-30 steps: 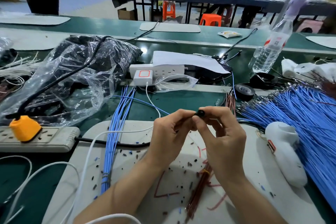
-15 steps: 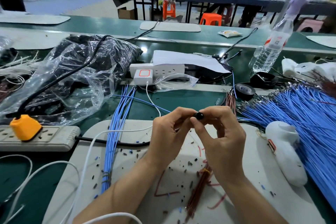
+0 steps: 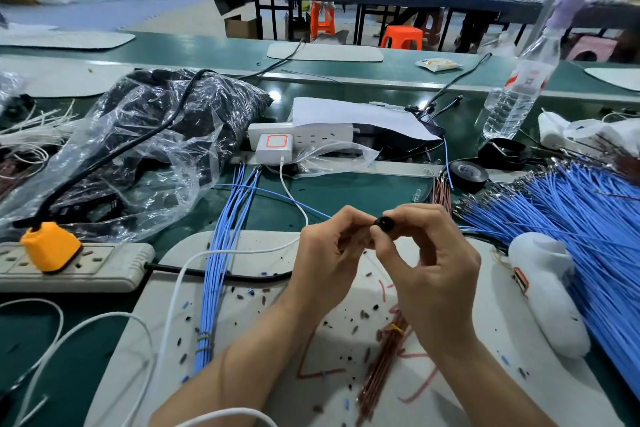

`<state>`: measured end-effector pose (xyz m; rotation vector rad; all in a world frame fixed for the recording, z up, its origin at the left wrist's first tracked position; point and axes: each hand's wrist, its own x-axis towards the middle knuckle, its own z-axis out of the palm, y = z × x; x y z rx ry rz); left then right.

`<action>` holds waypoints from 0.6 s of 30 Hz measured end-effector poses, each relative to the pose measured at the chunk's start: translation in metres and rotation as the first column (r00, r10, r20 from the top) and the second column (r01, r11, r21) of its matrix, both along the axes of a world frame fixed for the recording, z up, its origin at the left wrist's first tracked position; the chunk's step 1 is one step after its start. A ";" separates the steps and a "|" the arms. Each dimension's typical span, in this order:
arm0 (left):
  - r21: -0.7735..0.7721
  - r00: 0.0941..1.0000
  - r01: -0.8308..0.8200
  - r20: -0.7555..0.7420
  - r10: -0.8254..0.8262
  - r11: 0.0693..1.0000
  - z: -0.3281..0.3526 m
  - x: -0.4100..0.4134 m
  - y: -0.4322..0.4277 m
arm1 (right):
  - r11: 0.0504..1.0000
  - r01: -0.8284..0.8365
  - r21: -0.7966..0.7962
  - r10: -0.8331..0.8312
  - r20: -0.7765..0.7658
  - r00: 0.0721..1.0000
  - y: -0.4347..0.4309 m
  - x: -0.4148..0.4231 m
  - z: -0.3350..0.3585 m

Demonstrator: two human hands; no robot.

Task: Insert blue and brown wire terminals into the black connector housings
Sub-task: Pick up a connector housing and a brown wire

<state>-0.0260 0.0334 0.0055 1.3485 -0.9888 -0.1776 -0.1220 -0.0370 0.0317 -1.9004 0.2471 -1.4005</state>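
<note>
Both hands meet above the grey work mat point(image 3: 242, 340). My right hand point(image 3: 429, 274) pinches a small black connector housing point(image 3: 385, 222) between thumb and forefinger. My left hand point(image 3: 332, 253) has its fingertips curled against the housing's left side; what it pinches is hidden, though a thin blue wire point(image 3: 277, 196) runs off to the left from it. A banded bundle of blue wires point(image 3: 221, 263) lies on the mat to the left. A bundle of brown wires point(image 3: 381, 367) lies under my right wrist. A large heap of blue terminal wires point(image 3: 571, 229) fills the right side.
A plastic bag of black parts point(image 3: 145, 149) sits at back left, a power strip with an orange plug point(image 3: 52, 250) on the left, a white charger point(image 3: 273, 146) behind. A white tool point(image 3: 547, 291), black tape roll point(image 3: 468, 174) and water bottle point(image 3: 519, 87) stand right. Wire scraps litter the mat.
The hands have stayed together at the same spot, with only slight finger shifts on the black housing. A person at the far left has left the view.
</note>
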 end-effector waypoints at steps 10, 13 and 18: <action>-0.047 0.953 -0.142 0.264 0.149 0.989 0.002 0.005 0.003 | 0.990 0.117 -0.074 -0.131 -0.214 0.968 -0.032 -0.004 0.005; -0.044 0.957 -0.167 0.234 0.173 0.985 0.002 0.005 0.001 | 0.843 0.386 -0.375 -0.537 -0.552 0.638 -0.068 -0.016 0.002; 0.004 0.977 -0.143 0.160 0.140 0.990 0.001 0.003 0.002 | 0.840 0.403 -0.364 -0.488 -0.831 0.267 -0.082 -0.016 -0.010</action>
